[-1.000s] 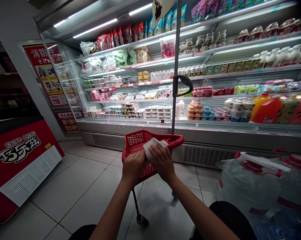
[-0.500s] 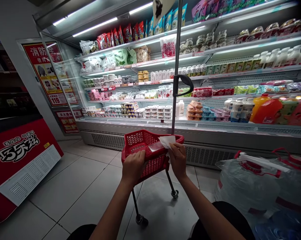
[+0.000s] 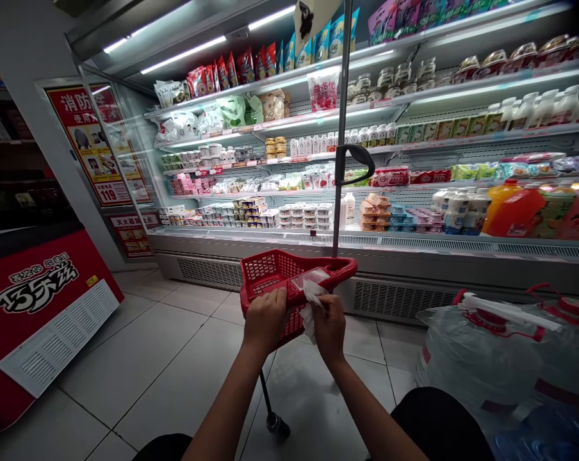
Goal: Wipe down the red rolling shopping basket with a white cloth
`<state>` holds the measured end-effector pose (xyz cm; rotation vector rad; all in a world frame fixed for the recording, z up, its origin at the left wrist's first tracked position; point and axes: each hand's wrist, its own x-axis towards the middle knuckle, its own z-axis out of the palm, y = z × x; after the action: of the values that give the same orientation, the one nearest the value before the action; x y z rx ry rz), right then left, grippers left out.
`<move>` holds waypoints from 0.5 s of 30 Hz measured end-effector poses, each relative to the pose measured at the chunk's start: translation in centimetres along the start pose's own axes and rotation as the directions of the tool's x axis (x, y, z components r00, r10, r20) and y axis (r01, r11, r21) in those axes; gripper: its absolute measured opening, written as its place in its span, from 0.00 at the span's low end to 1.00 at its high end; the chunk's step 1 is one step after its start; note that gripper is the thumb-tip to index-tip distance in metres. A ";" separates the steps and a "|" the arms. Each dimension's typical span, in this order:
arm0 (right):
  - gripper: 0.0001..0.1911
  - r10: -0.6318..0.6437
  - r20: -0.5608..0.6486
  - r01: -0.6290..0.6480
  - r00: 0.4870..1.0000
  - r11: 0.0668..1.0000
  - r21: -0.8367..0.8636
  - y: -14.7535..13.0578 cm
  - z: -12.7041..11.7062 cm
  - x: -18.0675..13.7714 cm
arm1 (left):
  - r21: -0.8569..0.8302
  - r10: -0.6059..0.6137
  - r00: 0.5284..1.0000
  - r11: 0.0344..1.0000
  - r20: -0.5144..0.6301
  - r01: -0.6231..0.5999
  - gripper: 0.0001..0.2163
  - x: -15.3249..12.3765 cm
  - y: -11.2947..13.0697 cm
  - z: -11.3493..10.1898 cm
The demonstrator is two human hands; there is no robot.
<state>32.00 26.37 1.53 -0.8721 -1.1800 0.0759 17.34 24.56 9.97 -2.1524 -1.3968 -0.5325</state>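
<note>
A small red plastic shopping cart point(image 3: 265, 266) with a lattice basket stands in front of me on thin dark legs; one caster point(image 3: 277, 424) shows below. My left hand point(image 3: 265, 318) is closed over the near rim of its basket, thumb side hidden. In my right hand point(image 3: 330, 323) is a crumpled white wipe point(image 3: 310, 306), pinched in the fingers and pressed against the rim near the clear label panel point(image 3: 310, 278). My right wrist and hand cover part of the basket's side and the other legs.
Behind the cart runs an open-front refrigerated display point(image 3: 251, 237) with stocked shelves and a vertical post with a black handle point(image 3: 357, 164). Large wrapped water jugs point(image 3: 481, 358) stand close on the right. At left is a red chest freezer point(image 3: 49, 307).
My right hand and the wipe have moved left and down along the rim, closer to my left hand. The cart and left hand have shifted slightly right.
</note>
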 end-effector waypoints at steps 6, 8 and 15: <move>0.11 0.139 -0.059 -0.134 0.989 0.988 0.073 -0.5 0.8 -0.6 | -0.020 0.019 1.000 1.000 -0.017 -0.019 0.22 0.6 0.9 0.0; 0.11 0.161 -0.068 -0.155 0.985 0.985 0.080 -0.2 1.2 -0.6 | -0.003 0.032 0.999 0.999 -0.010 -0.032 0.25 0.6 1.0 0.1; 0.19 0.305 -0.378 -0.307 0.874 0.950 0.055 4.8 -1.1 5.1 | 0.004 0.073 0.997 0.997 -0.028 -0.073 0.23 0.3 1.0 -0.2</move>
<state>36.88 31.51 2.33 -1.0222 -0.6695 0.1530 18.35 24.28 10.08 -2.1763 -1.2985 -0.5305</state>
